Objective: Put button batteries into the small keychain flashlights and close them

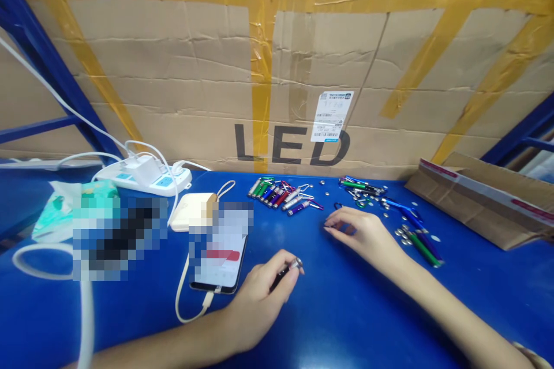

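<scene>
My left hand (264, 294) is closed around a small black mini flashlight (283, 275), its silver end showing past the fingers. To the right, my right hand (361, 230) hovers low over the blue table, thumb and fingertips close together in a pinch; what they hold, if anything, is too small to make out. Just beyond its fingers lies a dark carabiner clip (338, 206). Behind the hands is a row of colored mini flashlights (277, 195) with clips. More flashlight tubes (426, 248), clips and small button cells (404, 235) are scattered right of my right hand.
A phone (220, 265) on a charging cable lies left of my left hand, near a cream power bank (190, 211). Farther left are a power strip (162, 181) and a tissue pack (56, 216). An open cardboard box (471, 207) stands right; a large taped carton (194, 81) walls the back.
</scene>
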The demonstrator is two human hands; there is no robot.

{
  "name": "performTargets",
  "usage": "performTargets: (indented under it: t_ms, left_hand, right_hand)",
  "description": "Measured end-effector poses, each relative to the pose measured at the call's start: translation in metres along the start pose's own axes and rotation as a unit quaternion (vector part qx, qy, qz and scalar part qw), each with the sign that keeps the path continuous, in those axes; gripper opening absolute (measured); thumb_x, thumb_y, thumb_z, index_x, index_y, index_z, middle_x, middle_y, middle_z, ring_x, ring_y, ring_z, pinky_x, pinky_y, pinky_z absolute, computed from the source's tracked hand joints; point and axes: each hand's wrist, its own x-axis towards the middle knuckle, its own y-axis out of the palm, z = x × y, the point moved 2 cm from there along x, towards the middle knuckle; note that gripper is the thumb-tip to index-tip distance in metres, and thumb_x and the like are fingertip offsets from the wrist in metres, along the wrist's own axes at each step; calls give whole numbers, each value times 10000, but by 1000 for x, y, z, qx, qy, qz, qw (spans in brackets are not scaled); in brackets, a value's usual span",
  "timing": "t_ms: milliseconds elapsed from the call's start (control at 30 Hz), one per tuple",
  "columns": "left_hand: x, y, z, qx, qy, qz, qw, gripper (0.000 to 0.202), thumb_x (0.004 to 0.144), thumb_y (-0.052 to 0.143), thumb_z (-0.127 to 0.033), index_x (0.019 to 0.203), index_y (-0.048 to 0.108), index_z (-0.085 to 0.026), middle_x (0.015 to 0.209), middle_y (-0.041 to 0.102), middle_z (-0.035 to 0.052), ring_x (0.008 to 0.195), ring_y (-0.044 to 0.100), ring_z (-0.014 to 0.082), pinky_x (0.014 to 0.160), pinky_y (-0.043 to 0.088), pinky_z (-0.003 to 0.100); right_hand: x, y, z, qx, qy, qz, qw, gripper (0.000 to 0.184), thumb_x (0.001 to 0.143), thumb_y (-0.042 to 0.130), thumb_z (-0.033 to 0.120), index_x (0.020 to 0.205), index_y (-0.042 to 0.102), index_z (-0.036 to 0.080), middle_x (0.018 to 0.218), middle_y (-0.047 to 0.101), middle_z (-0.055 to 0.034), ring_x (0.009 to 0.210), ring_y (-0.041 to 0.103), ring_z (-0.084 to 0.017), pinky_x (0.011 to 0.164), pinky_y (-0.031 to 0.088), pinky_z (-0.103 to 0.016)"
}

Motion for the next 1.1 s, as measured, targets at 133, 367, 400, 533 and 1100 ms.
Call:
performTargets:
  t_ms: [133,367,400,533,1100]
  left_hand:
    - [0,1,1,2,7,0,1000,256,930,341,-343,919,540,-183,599,416,-64,570,387,118,546,280,230]
    - [-1,2,2,16,31,4,999,244,930,355,-302,913,564,-176,595,439,-63,577,429,112,565,311,214]
    - [-1,2,2,17,32,5,999,244,929,353,-295,909,564,-174,591,437,-63,574,433,112,564,314,212]
    - [1,1,2,19,42,5,999,233,923,348,-273,893,556,-172,581,431,-64,567,437,110,569,322,207]
    - [0,1,5,13,68,3,998,234,923,380,-269,900,597,-187,768,571,-22,712,516,129,663,372,202]
  right_hand:
    - [-1,5,8,36,-45,-38,998,141,833,559,269,768,660,193,850,647,-56,759,615,-169,665,509,-287]
    - [-3,13,33,272,105,-26,956,281,784,617,424,901,694,180,838,672,-57,718,622,-158,635,527,-269]
    - [-4,15,37,304,119,4,945,296,786,613,437,911,699,183,877,678,-58,756,629,-162,662,526,-270]
    - [-10,22,46,401,188,89,892,309,726,681,446,863,716,172,876,708,-57,768,644,-156,714,517,-269]
    - [-17,23,59,359,51,16,932,140,723,728,316,687,725,181,669,685,-29,590,603,-108,523,463,-196]
